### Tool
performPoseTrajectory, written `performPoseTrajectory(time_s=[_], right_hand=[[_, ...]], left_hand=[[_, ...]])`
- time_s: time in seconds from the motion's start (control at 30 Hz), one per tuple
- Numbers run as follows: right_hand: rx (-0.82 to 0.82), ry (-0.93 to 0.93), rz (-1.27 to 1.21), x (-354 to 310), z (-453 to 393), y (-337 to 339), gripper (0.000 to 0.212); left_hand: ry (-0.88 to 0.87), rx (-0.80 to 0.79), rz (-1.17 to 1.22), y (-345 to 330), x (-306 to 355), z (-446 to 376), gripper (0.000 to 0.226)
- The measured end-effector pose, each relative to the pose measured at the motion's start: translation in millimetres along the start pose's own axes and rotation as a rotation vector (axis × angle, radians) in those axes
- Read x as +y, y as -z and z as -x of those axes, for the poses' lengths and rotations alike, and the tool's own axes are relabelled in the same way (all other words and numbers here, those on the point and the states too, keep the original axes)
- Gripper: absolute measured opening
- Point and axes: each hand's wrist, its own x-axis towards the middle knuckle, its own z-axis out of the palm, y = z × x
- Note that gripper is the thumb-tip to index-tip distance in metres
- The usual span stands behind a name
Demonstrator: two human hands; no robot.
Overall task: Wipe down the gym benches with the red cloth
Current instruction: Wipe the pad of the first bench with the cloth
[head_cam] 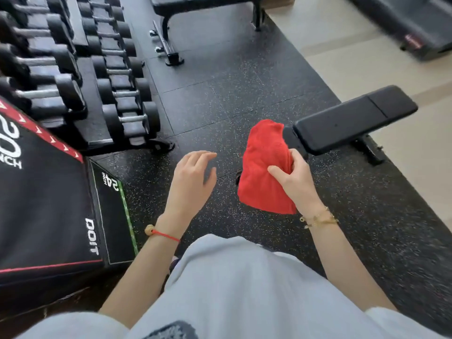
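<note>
Far left of the fingers, a black padded plyo box w/ red trim and white lettering (pixel 41 192) and a rack of black hex dumbbells w/ steel handles (pixel 80 69) sit on the speckled black rubber floor (pixel 208 106); neither matters for the job. The left hand (pixel 190 182) hangs over the floor w/ fingers (pixel 203 156) loosely spread, holding nothing and well apart from any bench. Just right of it, the right hand (pixel 293 184) grips the crumpled red terry cloth (pixel 264 172): thumb pressed across the front, other fingers curled round the back, so the cloth drapes both above and below the grip. Beyond and to the right of those fingers is the black padded flat bench w/ a steel frame (pixel 354 118), its near end right behind the cloth's top edge in this view; whether they touch I can't tell. A second black padded bench (pixel 208 2) stands far ahead, top of view. Judging by this, wiping hasn't begun. To do it well: probably flatten the cloth under the palm, start at the near end, run long overlapping strokes along the pad, incl. edges, then go to the far bench.
</note>
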Motion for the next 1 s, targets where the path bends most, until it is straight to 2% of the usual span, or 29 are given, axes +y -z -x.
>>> performPoseTrajectory(time_s=[0.2,0.37,0.7,1.0], right_hand=[[0.010,-0.015,0.006,33,-28,85,0.025],[-0.001,-0.040,-0.009,56,-58,123,0.025],[-0.063,-0.060,0.017,101,-168,152,0.023],[-0.201,-0.060,0.088,136,-283,151,0.023]], left_hand=[[0.013,-0.017,0.012,-62,70,-25,0.031],[0.022,-0.024,0.002,-89,99,-47,0.032],[0.086,-0.025,-0.043,-153,106,-119,0.032],[0.196,-0.005,-0.076,-213,90,-191,0.033]])
